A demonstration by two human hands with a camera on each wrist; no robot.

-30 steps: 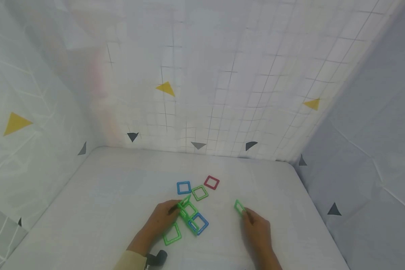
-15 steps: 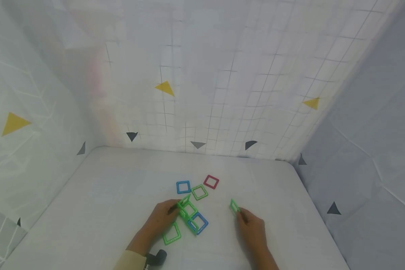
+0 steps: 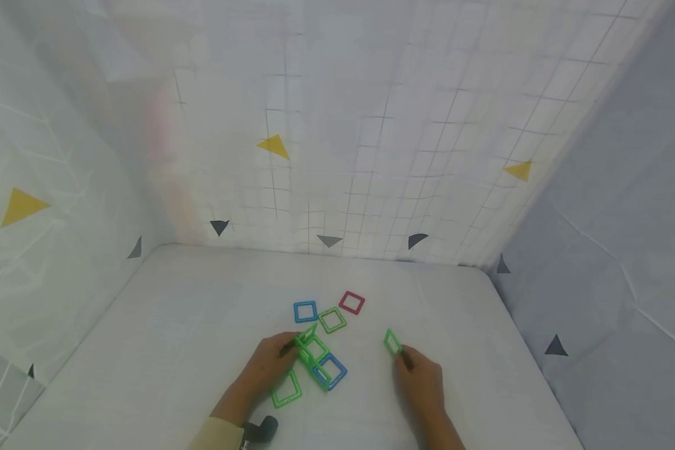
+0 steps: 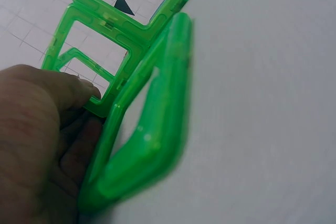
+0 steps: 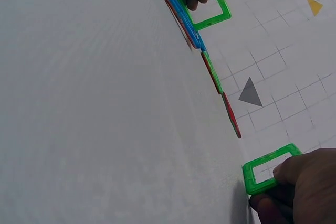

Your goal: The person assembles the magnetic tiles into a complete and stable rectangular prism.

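Note:
My left hand (image 3: 271, 361) pinches an upright green square magnetic tile (image 4: 107, 22), thumb over its frame in the left wrist view. That tile is joined to others in a small structure, with a blue square tile (image 3: 339, 363) flat at its right side. Beside the left wrist, a green tile (image 3: 289, 401) appears partly behind the hand in the head view. To the right, apart from the structure, my right hand (image 3: 422, 378) pinches a single green square tile (image 5: 268, 157) by its edge, thumb on its frame and the tile held tilted up.
Behind the structure a blue tile (image 3: 305, 302), a green tile (image 3: 328, 311) and a red tile (image 3: 356, 295) lie flat on the white table (image 3: 202, 294). A black device (image 3: 269, 429) is worn at the left wrist. White sheeted walls stand at the back and sides.
My right hand has shifted slightly left with its green tile, mostly in the first half second. The left hand and the structure have stayed in place.

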